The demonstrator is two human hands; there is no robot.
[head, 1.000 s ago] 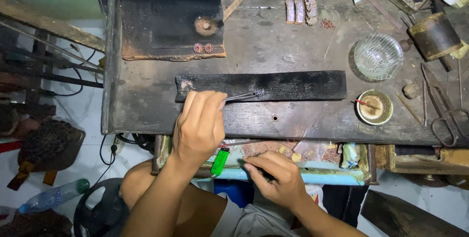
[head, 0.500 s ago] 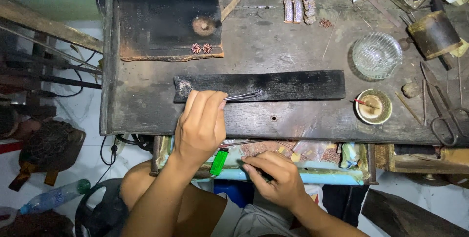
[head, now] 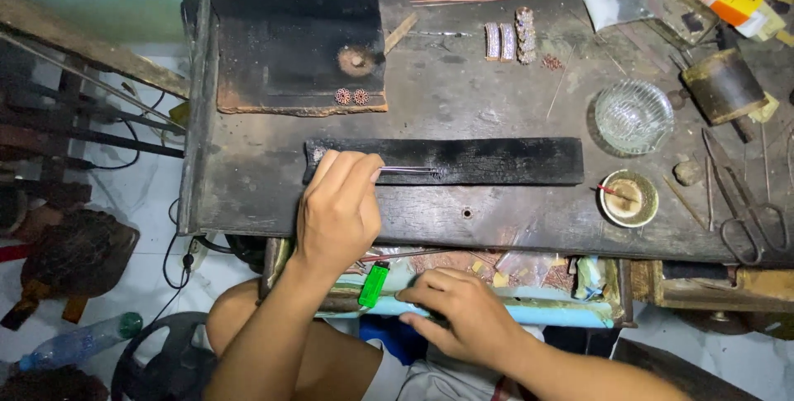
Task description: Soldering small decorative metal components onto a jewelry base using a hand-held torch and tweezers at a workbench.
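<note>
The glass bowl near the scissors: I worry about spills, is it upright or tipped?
Upright: the glass bowl sits flat on the workbench, its round rim facing up.

left hand (head: pixel 339 211): forearm reaching up, fingers pinched together, knuckles up | right hand (head: pixel 463 318): lower, near body, fingers curled, palm down

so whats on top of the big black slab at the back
On the black slab sit a round brownish disc and two small round ornaments near its front edge. Whatever lies beneath the slab is covered.
</note>
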